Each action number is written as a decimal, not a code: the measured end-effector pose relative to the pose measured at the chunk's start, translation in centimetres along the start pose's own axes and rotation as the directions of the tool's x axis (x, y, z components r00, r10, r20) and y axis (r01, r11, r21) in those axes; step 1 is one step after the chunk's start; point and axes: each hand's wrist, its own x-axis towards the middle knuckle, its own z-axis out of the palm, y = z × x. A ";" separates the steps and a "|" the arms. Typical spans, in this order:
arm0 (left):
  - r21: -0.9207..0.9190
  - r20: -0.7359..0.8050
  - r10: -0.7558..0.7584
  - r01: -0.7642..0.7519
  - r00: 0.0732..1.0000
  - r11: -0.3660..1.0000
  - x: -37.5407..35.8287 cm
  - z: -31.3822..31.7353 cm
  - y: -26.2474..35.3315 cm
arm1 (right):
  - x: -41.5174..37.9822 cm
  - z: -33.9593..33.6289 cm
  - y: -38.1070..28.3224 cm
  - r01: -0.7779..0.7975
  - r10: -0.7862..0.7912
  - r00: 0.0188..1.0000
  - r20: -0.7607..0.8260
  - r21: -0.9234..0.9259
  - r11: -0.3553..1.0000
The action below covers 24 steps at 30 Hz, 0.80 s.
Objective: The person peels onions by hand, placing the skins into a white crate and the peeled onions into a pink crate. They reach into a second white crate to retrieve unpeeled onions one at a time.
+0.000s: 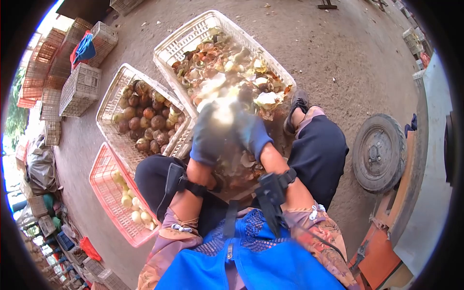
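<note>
My left hand (207, 135), in a dark blue work glove, is over the near edge of a white plastic crate (162, 58) heaped with peelings (210, 63). Close beside it is my right hand (252, 135), gloved in blue too. Blur and a bright glare smear the fingers of both, so whether they hold anything cannot be made out. Nearest on the left, a white crate (107, 108) holds several brownish-red round onions (149, 112). More peelings (246, 162) lie on the ground below my hands, between my legs.
A pink crate (113, 208) with several pale peeled onions (137, 208) stands at the lower left. Stacked crates (81, 92) line the far left. A wheel (378, 153) and an orange panel (382, 258) are at the right. My shoe (298, 108) is beside the peelings crate.
</note>
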 end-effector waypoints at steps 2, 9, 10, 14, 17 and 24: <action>0.078 0.089 -0.007 0.000 0.996 0.997 0.4 0.1 1.7 | -0.8 0.4 -1.7 0.204 -0.150 0.827 -0.543 0.041 0.978; 0.178 0.159 0.129 -0.157 0.979 0.971 -0.3 -1.3 -2.2 | 0.2 -1.2 0.3 0.413 -0.564 0.679 -0.469 -0.391 0.823; 0.179 0.160 0.127 -0.156 0.979 0.971 -0.2 -1.8 -1.1 | 0.2 -1.5 0.0 0.292 -0.636 0.709 -0.304 -0.695 0.657; 0.060 0.263 -0.192 0.183 0.946 0.981 -0.6 -1.7 3.6 | 0.3 -0.7 -1.0 0.491 -0.289 0.852 -0.437 0.471 0.733; 0.034 0.315 -0.206 0.206 0.926 0.978 -0.7 -1.9 4.1 | -2.2 -2.1 -4.3 0.426 -0.020 0.884 -0.466 0.789 0.443; 0.039 0.223 -0.127 0.122 0.966 0.992 -1.5 -3.5 -1.6 | -3.2 -5.1 -5.8 0.177 0.485 0.751 -0.447 0.845 0.504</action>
